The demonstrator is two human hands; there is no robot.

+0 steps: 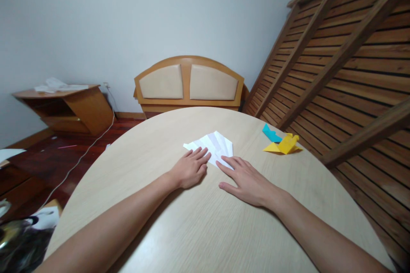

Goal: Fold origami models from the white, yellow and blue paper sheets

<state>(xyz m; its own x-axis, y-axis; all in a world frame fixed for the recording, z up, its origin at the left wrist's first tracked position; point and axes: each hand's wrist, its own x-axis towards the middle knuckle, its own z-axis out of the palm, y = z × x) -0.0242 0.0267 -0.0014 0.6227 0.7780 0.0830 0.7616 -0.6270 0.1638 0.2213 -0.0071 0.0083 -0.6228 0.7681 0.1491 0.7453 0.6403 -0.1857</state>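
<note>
A plain pale wall (pixel 192 13) stands beyond a wooden headboard with two cream padded panels (pixel 186 81), and slatted brown wooden framing (pixel 320 76) leans off to the right of the fingers. Under both hands spreads a round, pale wood-grain counter (pixel 179 230).

A creased sheet of white folded paper (pixel 221 143) lies just ahead of and partly under the fingers. The left hand (pixel 189 170) lays its loosely extended fingers over the near left part; the right hand (pixel 248 181) rests its own, slightly spread with the thumb apart, at the near right edge. Neither appears to grip anything.

Several folds are already made, so the folding looks partway along; how many remain cannot be told. Beyond the right fingers, farther right, sit a yellow folded-paper bird-like figure (pixel 288 145) and a turquoise folded-paper piece (pixel 271 135), both seemingly finished. No brand, label or writing is readable.
</note>
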